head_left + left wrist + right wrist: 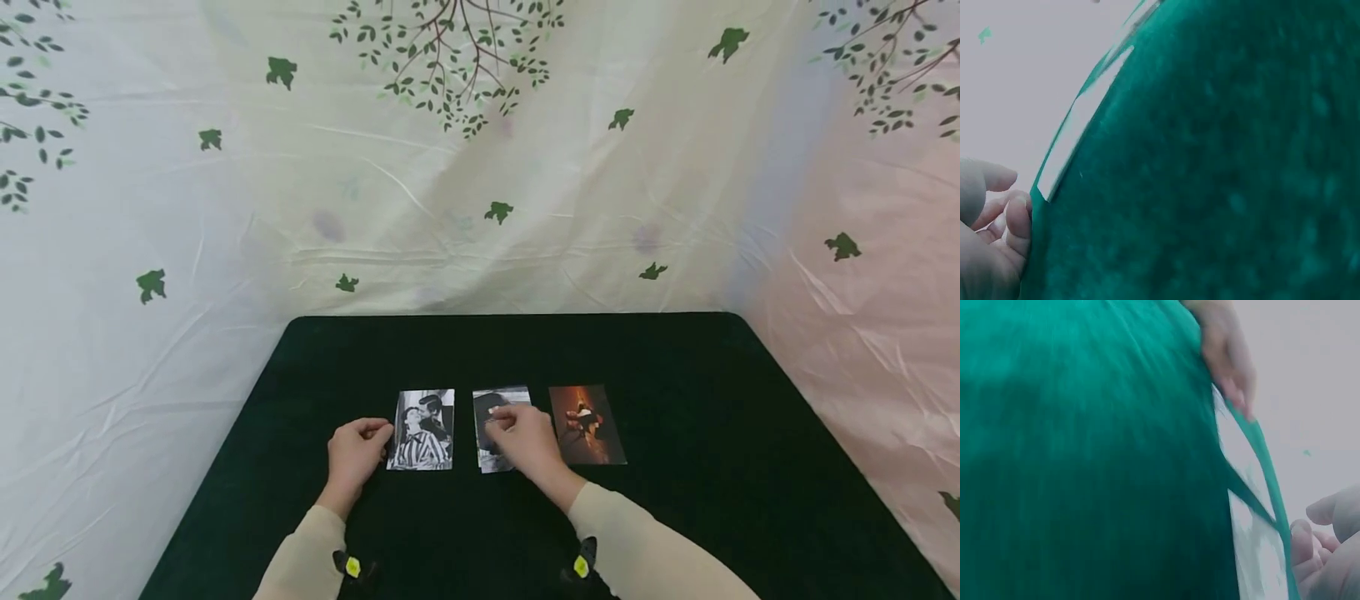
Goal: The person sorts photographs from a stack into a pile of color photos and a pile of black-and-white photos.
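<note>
Three spots on the dark green tabletop hold photo cards in a row. A black-and-white photo card (422, 433) with a striped-shirt figure lies on the left. My left hand (356, 454) is at its left edge, fingers bent and thumb apart in the left wrist view. Over the middle black-and-white photo cards (489, 460), which show slightly offset edges, is my right hand (531, 443); it covers part of the picture. In the right wrist view its thumb and fingers are apart with nothing between them. A dark photo card with an orange glow (592, 446) lies on the right.
The green table (675, 358) has rounded back corners. Behind it and at both sides hangs a pale curtain (420, 183) printed with leaves and branches. Light sleeves (645, 533) cover both forearms, and dark bands with yellow-green markers (352, 567) show at the wrists.
</note>
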The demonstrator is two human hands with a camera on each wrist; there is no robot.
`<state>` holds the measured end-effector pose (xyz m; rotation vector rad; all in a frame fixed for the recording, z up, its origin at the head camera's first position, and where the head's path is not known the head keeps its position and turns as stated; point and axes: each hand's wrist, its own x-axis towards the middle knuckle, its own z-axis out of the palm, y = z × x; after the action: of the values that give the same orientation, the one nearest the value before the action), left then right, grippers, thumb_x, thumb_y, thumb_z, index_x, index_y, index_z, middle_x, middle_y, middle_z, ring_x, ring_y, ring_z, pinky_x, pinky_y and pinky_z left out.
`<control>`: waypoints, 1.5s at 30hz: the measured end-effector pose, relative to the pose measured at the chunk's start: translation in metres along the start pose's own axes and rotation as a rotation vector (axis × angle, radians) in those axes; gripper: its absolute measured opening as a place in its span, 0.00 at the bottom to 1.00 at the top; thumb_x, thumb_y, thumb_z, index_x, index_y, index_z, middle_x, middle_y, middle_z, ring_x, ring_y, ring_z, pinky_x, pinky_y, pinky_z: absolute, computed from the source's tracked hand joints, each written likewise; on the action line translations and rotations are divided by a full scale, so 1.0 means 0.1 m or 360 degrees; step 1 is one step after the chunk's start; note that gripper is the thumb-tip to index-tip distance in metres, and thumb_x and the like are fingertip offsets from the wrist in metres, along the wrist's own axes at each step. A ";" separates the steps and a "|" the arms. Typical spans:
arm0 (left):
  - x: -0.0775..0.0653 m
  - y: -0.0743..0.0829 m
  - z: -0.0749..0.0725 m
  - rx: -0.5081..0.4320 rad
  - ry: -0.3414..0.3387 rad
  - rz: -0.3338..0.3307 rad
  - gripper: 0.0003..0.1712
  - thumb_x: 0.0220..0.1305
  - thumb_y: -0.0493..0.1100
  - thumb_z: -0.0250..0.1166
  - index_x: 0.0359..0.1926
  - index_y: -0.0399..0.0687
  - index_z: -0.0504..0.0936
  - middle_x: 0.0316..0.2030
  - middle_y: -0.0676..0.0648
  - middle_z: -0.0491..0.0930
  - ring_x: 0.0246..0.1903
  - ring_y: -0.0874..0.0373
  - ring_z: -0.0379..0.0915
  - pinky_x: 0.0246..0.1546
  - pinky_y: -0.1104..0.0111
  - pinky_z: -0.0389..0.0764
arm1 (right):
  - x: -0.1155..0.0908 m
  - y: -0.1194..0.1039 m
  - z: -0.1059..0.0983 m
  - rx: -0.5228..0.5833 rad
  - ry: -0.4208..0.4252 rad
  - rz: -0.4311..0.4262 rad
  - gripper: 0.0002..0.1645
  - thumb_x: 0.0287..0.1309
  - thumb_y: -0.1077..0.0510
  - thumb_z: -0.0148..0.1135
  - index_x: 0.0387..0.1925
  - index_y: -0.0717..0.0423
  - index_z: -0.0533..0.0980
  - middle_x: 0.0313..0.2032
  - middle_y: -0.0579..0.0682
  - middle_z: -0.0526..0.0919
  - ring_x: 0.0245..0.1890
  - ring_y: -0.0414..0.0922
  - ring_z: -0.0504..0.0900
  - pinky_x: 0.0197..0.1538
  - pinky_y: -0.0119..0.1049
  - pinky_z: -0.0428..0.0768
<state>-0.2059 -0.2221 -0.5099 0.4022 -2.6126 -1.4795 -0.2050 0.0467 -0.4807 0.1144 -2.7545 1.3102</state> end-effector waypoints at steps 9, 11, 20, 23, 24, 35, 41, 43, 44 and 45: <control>-0.23 0.49 0.23 0.0011 -0.0061 0.0283 0.14 0.64 0.43 0.64 0.47 0.41 0.82 0.26 0.49 0.79 0.21 0.59 0.73 0.22 0.68 0.74 | -0.02 0.38 -0.61 0.0060 0.0048 0.0332 0.17 0.58 0.51 0.67 0.45 0.56 0.80 0.30 0.47 0.83 0.26 0.42 0.80 0.31 0.37 0.79; -0.26 0.58 0.35 0.0014 -0.0113 0.0353 0.14 0.63 0.42 0.65 0.47 0.39 0.82 0.24 0.50 0.78 0.19 0.60 0.72 0.20 0.68 0.73 | -0.03 0.41 -0.64 0.0036 0.0031 0.0344 0.18 0.58 0.50 0.66 0.46 0.55 0.80 0.31 0.48 0.82 0.27 0.42 0.80 0.32 0.38 0.79; -0.36 0.73 0.85 0.0293 -0.0352 0.0428 0.22 0.63 0.45 0.64 0.49 0.30 0.77 0.17 0.54 0.75 0.16 0.63 0.70 0.22 0.67 0.72 | -0.08 0.43 -0.50 -0.0115 -0.0086 0.0274 0.22 0.55 0.50 0.69 0.49 0.57 0.79 0.30 0.46 0.83 0.27 0.40 0.78 0.31 0.36 0.78; -0.37 0.76 0.92 0.0358 -0.0335 0.0393 0.24 0.62 0.46 0.65 0.48 0.28 0.78 0.14 0.53 0.74 0.15 0.61 0.69 0.21 0.66 0.72 | -0.09 0.41 -0.46 -0.0147 -0.0099 0.0253 0.23 0.54 0.50 0.70 0.48 0.58 0.79 0.30 0.46 0.83 0.27 0.40 0.78 0.30 0.36 0.77; -0.37 0.76 0.94 0.0374 -0.0325 0.0385 0.24 0.61 0.46 0.65 0.48 0.28 0.78 0.14 0.51 0.74 0.15 0.61 0.70 0.21 0.66 0.72 | -0.09 0.41 -0.45 -0.0157 -0.0101 0.0249 0.22 0.54 0.51 0.70 0.48 0.58 0.79 0.30 0.46 0.83 0.26 0.40 0.78 0.30 0.36 0.77; -0.38 0.79 1.01 0.0419 -0.0259 0.0375 0.22 0.56 0.48 0.70 0.43 0.32 0.80 0.36 0.39 0.82 0.30 0.54 0.76 0.33 0.58 0.78 | -0.09 0.43 -0.40 -0.0252 -0.0122 0.0275 0.24 0.50 0.49 0.73 0.46 0.58 0.80 0.32 0.47 0.81 0.29 0.40 0.77 0.31 0.37 0.76; -0.38 0.80 1.06 0.0424 -0.0260 0.0372 0.24 0.54 0.49 0.71 0.42 0.34 0.81 0.37 0.40 0.82 0.32 0.53 0.76 0.36 0.57 0.78 | -0.07 0.45 -0.38 -0.0296 -0.0103 0.0266 0.26 0.49 0.48 0.73 0.47 0.58 0.80 0.31 0.46 0.82 0.29 0.41 0.77 0.30 0.37 0.76; -0.38 0.80 1.07 0.0421 -0.0266 0.0353 0.24 0.54 0.49 0.71 0.43 0.34 0.81 0.38 0.40 0.82 0.33 0.53 0.76 0.37 0.57 0.78 | -0.06 0.45 -0.37 -0.0313 -0.0113 0.0274 0.27 0.50 0.47 0.73 0.48 0.57 0.80 0.32 0.45 0.82 0.29 0.40 0.77 0.30 0.37 0.76; -0.38 0.81 1.08 0.0418 -0.0270 0.0346 0.24 0.54 0.49 0.71 0.43 0.34 0.80 0.38 0.40 0.82 0.33 0.53 0.76 0.37 0.57 0.78 | -0.06 0.45 -0.37 -0.0318 -0.0119 0.0283 0.27 0.50 0.47 0.73 0.49 0.57 0.80 0.32 0.45 0.82 0.28 0.40 0.77 0.30 0.37 0.75; -0.37 0.80 1.09 0.0420 -0.0272 0.0340 0.24 0.54 0.49 0.71 0.43 0.34 0.80 0.38 0.40 0.82 0.33 0.53 0.76 0.37 0.57 0.78 | -0.05 0.45 -0.37 -0.0316 -0.0129 0.0285 0.27 0.50 0.47 0.73 0.49 0.57 0.80 0.32 0.46 0.82 0.28 0.40 0.76 0.30 0.37 0.75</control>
<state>-0.2087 -0.0826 -0.4962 0.0144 -2.8868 -1.1543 -0.2027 0.1039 -0.4928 -0.0974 -3.0059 1.0801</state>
